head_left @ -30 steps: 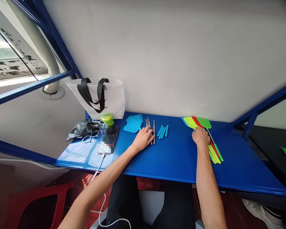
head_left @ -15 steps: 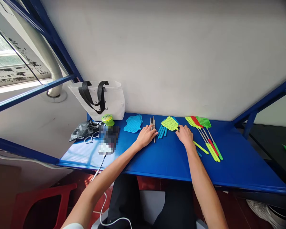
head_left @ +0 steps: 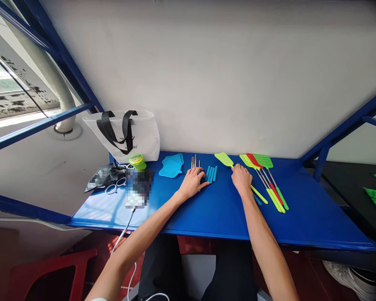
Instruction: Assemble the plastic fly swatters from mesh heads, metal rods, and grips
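My left hand (head_left: 191,183) lies over several metal rods (head_left: 194,161) on the blue table, fingers spread, its thumb near some blue handle tubes (head_left: 211,173). My right hand (head_left: 241,177) is closed on a yellow-green fly swatter (head_left: 224,159), whose handle comes out below the hand. Something blue shows beside that handle, mostly hidden under my wrist. Left of my left hand are blue swatter heads (head_left: 171,165). To the right lie assembled swatters (head_left: 263,161) with yellow, red and green heads, side by side.
On the blue table (head_left: 207,217), a white tote bag (head_left: 144,136), a green tub (head_left: 138,162), a black plastic bag (head_left: 105,175), scissors (head_left: 111,189) and a blurred item with a white cable stand at the left. Blue metal posts flank both ends.
The yellow-green swatter has shifted right and turned, away from the blue tubes. My left hand's fingers have spread a little over the rods. The camera view has moved slightly.
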`<state>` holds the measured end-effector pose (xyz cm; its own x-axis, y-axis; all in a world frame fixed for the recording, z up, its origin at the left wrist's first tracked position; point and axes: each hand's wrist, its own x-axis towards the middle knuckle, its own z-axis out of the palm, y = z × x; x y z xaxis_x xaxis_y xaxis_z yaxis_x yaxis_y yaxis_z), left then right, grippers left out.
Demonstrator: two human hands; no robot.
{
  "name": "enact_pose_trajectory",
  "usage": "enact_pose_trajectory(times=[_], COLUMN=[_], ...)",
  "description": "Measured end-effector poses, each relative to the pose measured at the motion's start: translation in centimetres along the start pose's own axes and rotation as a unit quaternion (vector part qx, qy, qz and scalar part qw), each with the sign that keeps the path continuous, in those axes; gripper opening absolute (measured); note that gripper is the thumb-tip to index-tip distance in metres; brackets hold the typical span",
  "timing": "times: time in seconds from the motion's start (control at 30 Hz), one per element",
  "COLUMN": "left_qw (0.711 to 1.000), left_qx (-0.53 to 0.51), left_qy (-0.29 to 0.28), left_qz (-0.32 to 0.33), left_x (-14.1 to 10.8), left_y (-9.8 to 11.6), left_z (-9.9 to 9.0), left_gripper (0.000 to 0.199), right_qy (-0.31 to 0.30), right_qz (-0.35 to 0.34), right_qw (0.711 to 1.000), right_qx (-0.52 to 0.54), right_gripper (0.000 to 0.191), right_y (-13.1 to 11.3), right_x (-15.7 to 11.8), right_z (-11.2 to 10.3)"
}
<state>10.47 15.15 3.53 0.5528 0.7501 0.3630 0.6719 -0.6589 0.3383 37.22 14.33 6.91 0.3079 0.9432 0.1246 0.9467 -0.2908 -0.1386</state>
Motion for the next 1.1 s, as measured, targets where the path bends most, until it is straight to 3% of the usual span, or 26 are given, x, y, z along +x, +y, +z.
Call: enact_pose_trajectory(times=[0.1, 0.2, 0.27, 0.33, 0.43, 0.53, 0.6, 0.67, 0.73, 0.87, 0.93, 1.0, 1.1], left_qw=[1.0, 0.999, 0.993, 0.972, 0.925, 0.898, 0.875, 0.854, 0.844, 0.814, 0.796, 0.788, 0.794], left_qx=[-0.004, -0.04, -0.096, -0.169, -0.279, -0.394, -0.459, -0.493, -0.497, -0.509, -0.515, -0.501, -0.476], left_qy=[0.005, 0.022, 0.069, 0.153, 0.238, 0.17, 0.116, 0.103, 0.118, 0.146, 0.167, 0.204, 0.239], left_qz=[0.009, 0.019, -0.003, -0.05, -0.102, -0.093, -0.101, -0.131, -0.165, -0.241, -0.272, -0.293, -0.294], left_x=[1.1, 1.5, 1.5, 1.6, 1.8, 2.1, 2.0, 1.5, 0.5, -1.6, -2.0, -1.8, -1.3], left_y=[0.6, 0.8, 0.4, -0.4, -2.0, -3.1, -3.1, -2.5, -1.5, 0.2, 0.7, 0.9, 1.1], left_z=[0.8, 0.9, 0.6, -0.3, -2.3, -4.4, -5.4, -5.8, -5.7, -4.9, -4.8, -5.2, -7.0], left_gripper=[0.032, 0.032, 0.033, 0.042, 0.078, 0.067, 0.057, 0.057, 0.058, 0.061, 0.062, 0.06, 0.058], right_qy=[0.029, 0.062, 0.072, 0.07, 0.018, -0.092, -0.164, -0.213, -0.224, -0.173, -0.166, -0.183, -0.256], right_qz=[0.005, -0.035, -0.085, -0.147, -0.226, -0.265, -0.274, -0.275, -0.268, -0.248, -0.241, -0.226, -0.185], right_qw=[0.998, 0.989, 0.979, 0.96, 0.923, 0.882, 0.859, 0.845, 0.85, 0.888, 0.892, 0.881, 0.838], right_qx=[0.064, 0.127, 0.173, 0.227, 0.312, 0.378, 0.4, 0.405, 0.394, 0.347, 0.344, 0.374, 0.445], right_gripper=[0.032, 0.03, 0.031, 0.034, 0.041, 0.05, 0.053, 0.055, 0.053, 0.043, 0.043, 0.047, 0.053], right_y=[0.1, -0.2, -0.7, -1.5, -3.0, -4.0, -4.0, -3.7, -3.5, -4.0, -4.5, -5.0, -5.2], right_x=[0.1, 0.1, -0.2, -0.8, -2.0, -3.0, -3.6, -4.3, -5.4, -8.3, -9.3, -9.7, -9.5], right_z=[-0.6, -0.9, -0.9, -0.8, -1.1, -2.0, -2.9, -3.6, -4.0, -4.2, -4.5, -5.1, -6.5])
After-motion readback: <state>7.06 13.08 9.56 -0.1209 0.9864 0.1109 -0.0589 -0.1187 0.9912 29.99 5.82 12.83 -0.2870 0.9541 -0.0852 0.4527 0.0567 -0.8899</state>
